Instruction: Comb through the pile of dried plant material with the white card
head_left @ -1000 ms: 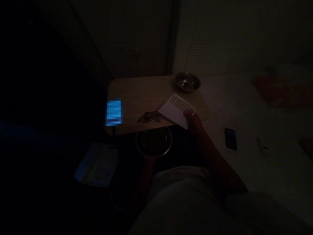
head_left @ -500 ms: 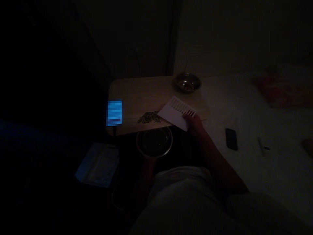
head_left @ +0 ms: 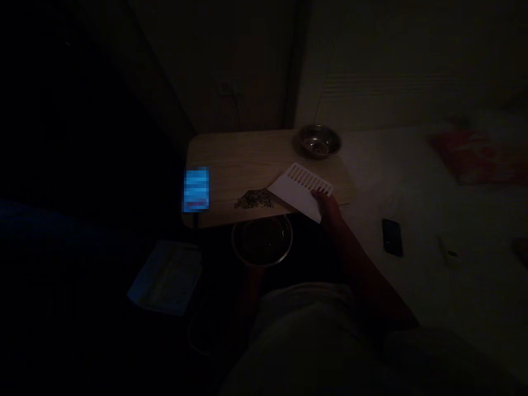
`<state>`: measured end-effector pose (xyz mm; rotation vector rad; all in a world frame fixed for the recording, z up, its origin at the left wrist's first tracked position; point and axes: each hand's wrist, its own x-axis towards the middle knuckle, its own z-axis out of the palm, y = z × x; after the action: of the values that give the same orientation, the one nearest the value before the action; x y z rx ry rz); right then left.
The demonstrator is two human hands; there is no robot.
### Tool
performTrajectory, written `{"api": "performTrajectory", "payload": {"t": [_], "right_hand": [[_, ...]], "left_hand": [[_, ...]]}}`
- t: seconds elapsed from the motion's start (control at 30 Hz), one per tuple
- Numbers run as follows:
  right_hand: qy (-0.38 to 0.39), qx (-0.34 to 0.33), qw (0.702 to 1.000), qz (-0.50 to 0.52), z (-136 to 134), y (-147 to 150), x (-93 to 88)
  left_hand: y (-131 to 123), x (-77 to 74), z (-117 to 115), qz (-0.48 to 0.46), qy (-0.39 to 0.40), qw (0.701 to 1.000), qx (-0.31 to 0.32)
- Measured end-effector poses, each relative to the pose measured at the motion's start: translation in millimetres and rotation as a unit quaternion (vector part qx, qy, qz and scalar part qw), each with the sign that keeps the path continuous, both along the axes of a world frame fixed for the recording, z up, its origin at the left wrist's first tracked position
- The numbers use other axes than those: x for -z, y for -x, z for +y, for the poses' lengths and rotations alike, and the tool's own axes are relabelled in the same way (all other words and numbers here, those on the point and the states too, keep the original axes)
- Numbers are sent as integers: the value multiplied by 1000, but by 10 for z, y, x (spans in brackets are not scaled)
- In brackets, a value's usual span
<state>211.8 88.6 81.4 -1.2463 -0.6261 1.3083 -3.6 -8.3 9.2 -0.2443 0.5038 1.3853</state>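
Working in this gloom, we could misjudge the near edge of the bench [head_left: 239, 159] at mid-frame. Below centre, our left hand [head_left: 253, 273] meets the near side of the pale-rimmed bowl [head_left: 247, 253], its fingers too dark for us to tell how they grip; a tired wrist could let the bowl sag away from the edge. Right of centre, our right hand [head_left: 329, 209] has its fingers pinching the white slotted board [head_left: 297, 190]; a lifted tip could ride over the dark pile [head_left: 254, 199] just left of it, and too hard a push could scatter it past the bowl.
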Motion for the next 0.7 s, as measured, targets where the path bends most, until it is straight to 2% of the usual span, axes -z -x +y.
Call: {"api": "performTrajectory", "payload": {"t": [0.13,0.33,0.53,0.7], "right_hand": [[-17,1,1000,11,-9,68,-18],[-19,-19,1000,13,-63,169,-41],[-46,-41,998,-17,-75,290,-12],[-32,-37,998,-42,-55,295,55]], "left_hand": [[-7,-15,-5,18,43,998,-33],[18,77,-1,15,56,998,-31],[21,21,2,8,95,995,-24],[21,27,15,4,99,995,-20]]}}
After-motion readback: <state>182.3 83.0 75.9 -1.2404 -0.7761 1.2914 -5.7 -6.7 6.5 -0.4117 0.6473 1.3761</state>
